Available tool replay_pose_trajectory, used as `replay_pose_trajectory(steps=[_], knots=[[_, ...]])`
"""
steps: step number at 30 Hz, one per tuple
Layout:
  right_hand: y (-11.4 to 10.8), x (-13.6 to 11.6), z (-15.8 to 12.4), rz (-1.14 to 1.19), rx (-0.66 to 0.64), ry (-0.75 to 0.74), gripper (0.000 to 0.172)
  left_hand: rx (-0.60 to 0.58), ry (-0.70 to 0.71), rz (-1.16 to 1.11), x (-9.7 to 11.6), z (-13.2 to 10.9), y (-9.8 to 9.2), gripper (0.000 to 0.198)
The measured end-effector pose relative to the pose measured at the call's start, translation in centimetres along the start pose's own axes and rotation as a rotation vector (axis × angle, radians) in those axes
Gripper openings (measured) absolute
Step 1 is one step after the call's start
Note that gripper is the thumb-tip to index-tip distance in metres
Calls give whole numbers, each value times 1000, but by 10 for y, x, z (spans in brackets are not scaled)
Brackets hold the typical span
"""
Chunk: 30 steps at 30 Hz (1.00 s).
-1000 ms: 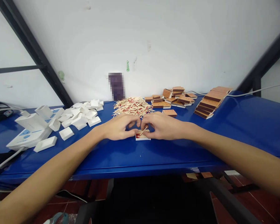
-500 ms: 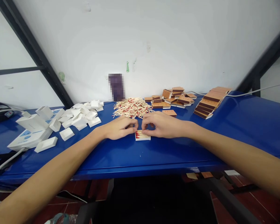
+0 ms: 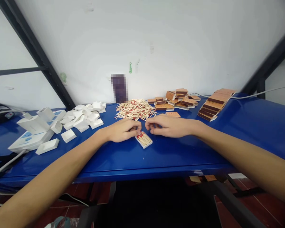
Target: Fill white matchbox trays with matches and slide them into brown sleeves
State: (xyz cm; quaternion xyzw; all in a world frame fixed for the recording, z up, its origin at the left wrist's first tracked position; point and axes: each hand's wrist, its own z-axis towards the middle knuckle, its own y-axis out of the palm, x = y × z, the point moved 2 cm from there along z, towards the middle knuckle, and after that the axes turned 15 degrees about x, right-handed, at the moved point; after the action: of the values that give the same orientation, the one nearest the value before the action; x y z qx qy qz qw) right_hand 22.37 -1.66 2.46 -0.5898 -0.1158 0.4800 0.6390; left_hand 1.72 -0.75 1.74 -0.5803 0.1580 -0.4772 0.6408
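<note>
A small white matchbox tray filled with matches sits at a slant on the blue table in front of me. My left hand is closed, its thumb and fingers pinching the tray's upper left corner, near the red match heads. To the right of the tray, my right hand is off it, with thumb and curled fingers apart and nothing visible between them. Just behind both hands lies a heap of loose red-tipped matches.
White empty trays are piled at left beside a white power strip with plugs. Brown matchbox sleeves lie heaped at the back right, one just behind my right hand. A leaning row of sleeves stands farther right.
The tray has turned from straight to slanted, its near end shifting toward me. My right hand has let go of it and drawn slightly right; my left hand stays at its corner.
</note>
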Motion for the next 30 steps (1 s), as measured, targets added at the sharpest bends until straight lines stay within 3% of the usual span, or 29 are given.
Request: replay_pose_trajectory(steps=[14, 30], knots=[[8, -7, -2, 14, -46, 4, 37, 27, 49, 17, 1, 2, 8, 36], [10, -1, -1, -102, 3, -73, 11, 11, 117, 16, 5, 1, 8, 24]])
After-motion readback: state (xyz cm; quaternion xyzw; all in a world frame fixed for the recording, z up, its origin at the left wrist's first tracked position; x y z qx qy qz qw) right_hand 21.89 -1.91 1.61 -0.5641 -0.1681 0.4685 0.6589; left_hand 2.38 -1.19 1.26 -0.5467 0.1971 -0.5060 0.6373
